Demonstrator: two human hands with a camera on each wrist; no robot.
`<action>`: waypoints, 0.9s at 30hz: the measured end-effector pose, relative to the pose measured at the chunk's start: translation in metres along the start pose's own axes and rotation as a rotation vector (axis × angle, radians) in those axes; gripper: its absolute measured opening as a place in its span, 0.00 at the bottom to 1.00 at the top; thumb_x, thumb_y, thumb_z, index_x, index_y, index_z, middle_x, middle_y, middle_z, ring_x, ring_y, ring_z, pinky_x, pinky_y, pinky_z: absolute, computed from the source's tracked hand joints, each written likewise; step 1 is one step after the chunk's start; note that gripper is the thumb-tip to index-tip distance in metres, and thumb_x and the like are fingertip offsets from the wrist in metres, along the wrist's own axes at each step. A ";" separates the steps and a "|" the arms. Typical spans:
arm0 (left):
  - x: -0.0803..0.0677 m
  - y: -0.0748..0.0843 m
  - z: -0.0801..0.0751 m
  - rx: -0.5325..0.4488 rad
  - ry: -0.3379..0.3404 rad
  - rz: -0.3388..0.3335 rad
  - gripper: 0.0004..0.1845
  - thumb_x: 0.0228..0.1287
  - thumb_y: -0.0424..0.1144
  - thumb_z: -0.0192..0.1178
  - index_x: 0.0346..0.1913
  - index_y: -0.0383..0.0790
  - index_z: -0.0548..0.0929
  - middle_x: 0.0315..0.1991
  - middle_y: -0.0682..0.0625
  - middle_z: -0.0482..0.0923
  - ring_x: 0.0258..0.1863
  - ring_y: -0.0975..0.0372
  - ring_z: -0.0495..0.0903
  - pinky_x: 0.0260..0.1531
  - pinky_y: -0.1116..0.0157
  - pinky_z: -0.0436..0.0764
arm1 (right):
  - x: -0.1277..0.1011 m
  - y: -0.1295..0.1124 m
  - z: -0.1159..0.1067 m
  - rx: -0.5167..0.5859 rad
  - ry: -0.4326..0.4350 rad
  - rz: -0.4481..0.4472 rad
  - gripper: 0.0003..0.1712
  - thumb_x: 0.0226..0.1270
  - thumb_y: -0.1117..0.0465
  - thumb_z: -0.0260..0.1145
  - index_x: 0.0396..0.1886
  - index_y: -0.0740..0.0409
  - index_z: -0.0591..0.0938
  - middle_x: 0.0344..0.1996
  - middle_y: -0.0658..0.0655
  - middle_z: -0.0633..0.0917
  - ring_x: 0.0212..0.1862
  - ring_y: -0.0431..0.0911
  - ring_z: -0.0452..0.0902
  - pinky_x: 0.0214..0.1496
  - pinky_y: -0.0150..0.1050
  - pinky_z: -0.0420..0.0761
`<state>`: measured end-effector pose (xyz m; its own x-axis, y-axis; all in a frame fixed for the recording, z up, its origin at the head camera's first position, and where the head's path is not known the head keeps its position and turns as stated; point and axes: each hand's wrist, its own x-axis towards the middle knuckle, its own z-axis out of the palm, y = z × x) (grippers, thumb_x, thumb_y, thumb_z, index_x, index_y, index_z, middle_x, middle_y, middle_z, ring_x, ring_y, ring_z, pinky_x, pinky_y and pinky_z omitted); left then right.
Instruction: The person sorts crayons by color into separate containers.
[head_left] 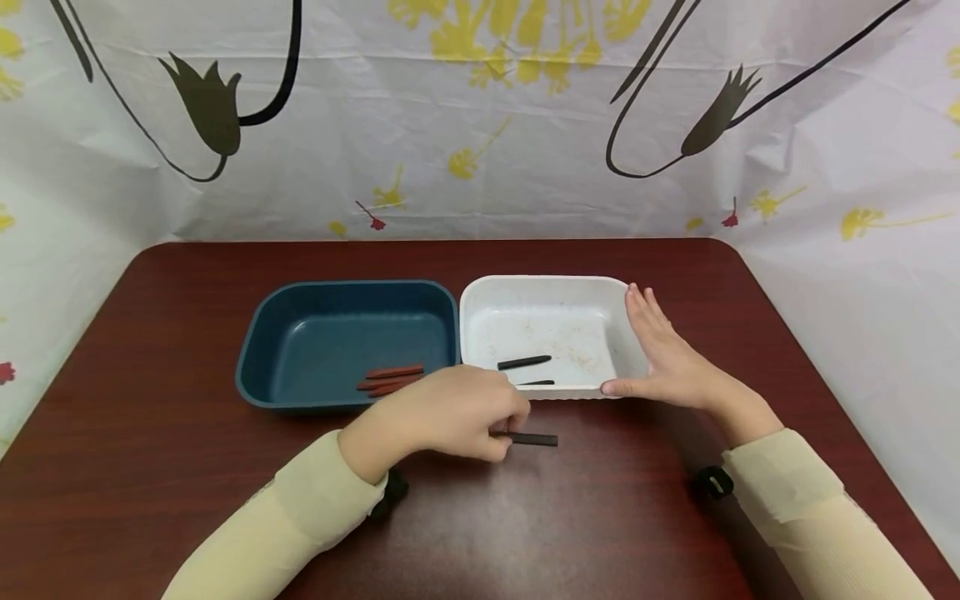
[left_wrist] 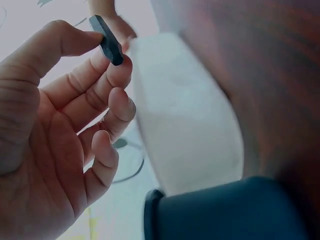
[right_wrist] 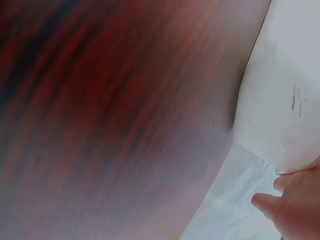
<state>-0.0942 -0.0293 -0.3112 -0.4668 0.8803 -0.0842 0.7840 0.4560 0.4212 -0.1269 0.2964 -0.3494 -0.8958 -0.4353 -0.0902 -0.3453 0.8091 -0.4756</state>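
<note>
Red-brown wooden table (head_left: 180,467), floral curtain (head_left: 480,125) behind

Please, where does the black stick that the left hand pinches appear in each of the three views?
Head: black stick low centre, over the table, before the white tray.
Left wrist: top left, between the fingertips.
Right wrist: not in view.
Shared landmark: the white tray.
</note>
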 end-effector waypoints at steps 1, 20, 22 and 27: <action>-0.001 -0.001 -0.002 -0.002 0.015 -0.005 0.08 0.55 0.34 0.61 0.24 0.51 0.76 0.19 0.61 0.65 0.23 0.70 0.64 0.24 0.73 0.63 | 0.000 0.000 0.000 0.000 0.001 -0.001 0.75 0.53 0.41 0.76 0.79 0.62 0.31 0.79 0.55 0.27 0.80 0.54 0.16 0.77 0.68 0.36; 0.000 -0.020 -0.023 0.027 0.196 -0.151 0.03 0.61 0.37 0.60 0.31 0.49 0.81 0.29 0.57 0.77 0.31 0.66 0.72 0.30 0.68 0.73 | -0.003 0.002 0.000 0.000 0.014 -0.004 0.76 0.53 0.40 0.77 0.79 0.62 0.32 0.80 0.55 0.28 0.80 0.55 0.17 0.78 0.66 0.36; 0.003 -0.025 -0.021 0.025 0.209 -0.164 0.03 0.61 0.37 0.60 0.32 0.48 0.81 0.29 0.57 0.77 0.30 0.65 0.72 0.30 0.68 0.73 | -0.002 0.002 0.000 0.000 0.015 -0.007 0.76 0.53 0.40 0.76 0.79 0.62 0.32 0.80 0.55 0.28 0.80 0.55 0.17 0.78 0.66 0.36; 0.011 -0.036 -0.016 0.013 0.226 -0.201 0.02 0.63 0.36 0.60 0.34 0.47 0.83 0.30 0.56 0.78 0.26 0.64 0.70 0.28 0.68 0.70 | -0.001 0.001 0.000 -0.002 0.013 -0.010 0.76 0.52 0.40 0.76 0.79 0.62 0.32 0.80 0.55 0.28 0.80 0.55 0.17 0.78 0.66 0.36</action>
<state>-0.1339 -0.0384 -0.3128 -0.6912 0.7216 0.0387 0.6711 0.6212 0.4046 -0.1267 0.2978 -0.3501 -0.8957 -0.4385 -0.0737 -0.3552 0.8054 -0.4745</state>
